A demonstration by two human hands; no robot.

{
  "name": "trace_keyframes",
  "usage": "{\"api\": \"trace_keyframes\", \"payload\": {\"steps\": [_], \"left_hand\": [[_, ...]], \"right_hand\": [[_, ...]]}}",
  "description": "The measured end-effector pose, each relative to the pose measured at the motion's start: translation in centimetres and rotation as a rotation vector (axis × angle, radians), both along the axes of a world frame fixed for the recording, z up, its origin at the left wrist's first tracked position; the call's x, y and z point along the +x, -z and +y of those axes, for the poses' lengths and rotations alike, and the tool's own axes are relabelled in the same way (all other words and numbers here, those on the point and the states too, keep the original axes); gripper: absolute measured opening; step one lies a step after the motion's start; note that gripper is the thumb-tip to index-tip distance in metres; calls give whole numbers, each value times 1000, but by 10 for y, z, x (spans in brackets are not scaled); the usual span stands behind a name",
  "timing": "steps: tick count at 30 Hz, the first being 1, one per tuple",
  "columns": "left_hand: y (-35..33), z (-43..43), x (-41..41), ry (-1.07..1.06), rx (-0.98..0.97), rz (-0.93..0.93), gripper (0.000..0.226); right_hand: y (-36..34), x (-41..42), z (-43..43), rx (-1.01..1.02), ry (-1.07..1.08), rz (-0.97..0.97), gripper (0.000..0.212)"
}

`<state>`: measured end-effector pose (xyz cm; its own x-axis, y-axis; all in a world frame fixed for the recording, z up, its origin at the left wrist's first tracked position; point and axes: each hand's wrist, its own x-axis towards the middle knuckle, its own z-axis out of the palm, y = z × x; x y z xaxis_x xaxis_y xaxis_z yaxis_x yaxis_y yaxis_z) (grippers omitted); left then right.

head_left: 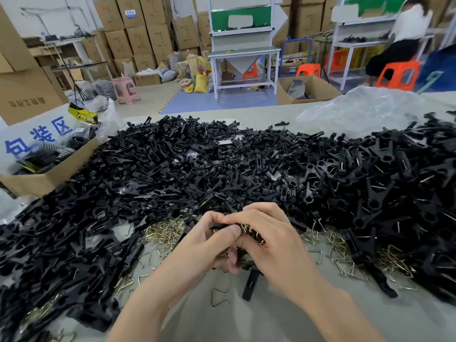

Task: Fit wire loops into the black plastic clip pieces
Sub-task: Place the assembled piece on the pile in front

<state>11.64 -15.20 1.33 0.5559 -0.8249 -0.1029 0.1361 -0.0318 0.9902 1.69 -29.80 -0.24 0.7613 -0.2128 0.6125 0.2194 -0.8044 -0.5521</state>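
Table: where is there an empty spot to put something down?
The table is bare nearest you, this side of the black clips and wire loops. A thin strip is free along the far edge, left of the clear plastic bag. The middle is crowded: clips piled deep, loops scattered along the pile's near edge.

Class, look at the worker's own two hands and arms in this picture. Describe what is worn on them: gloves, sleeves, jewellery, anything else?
Nothing is worn on them. The left hand and the right hand have no gloves, and no rings or tape show. The forearms are also uncovered down to the picture's lower edge: no sleeves, watch or bracelet are in view.
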Motion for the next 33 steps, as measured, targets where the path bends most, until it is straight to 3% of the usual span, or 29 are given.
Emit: {"api": "trace_keyframes", "payload": {"steps": [3,6,13,23,33], "left_hand": [[2,1,-2,92,8,-53,43],[1,-3,-6,82,12,-113,15],[2,-4,-3,-70,57,-253,32],[-5,-2,-8,-8,84,-250,28],[-4,-3,-10,-33,95,-233,23]], "right_hand": [[-1,0,4,15,-39,30,26],[-2,0,6,76,-65,83,25],[0,2,4,153,-109,172,50],[-1,1,0,261,-195,211,56],[-1,2,-2,307,-250,264,47]]}}
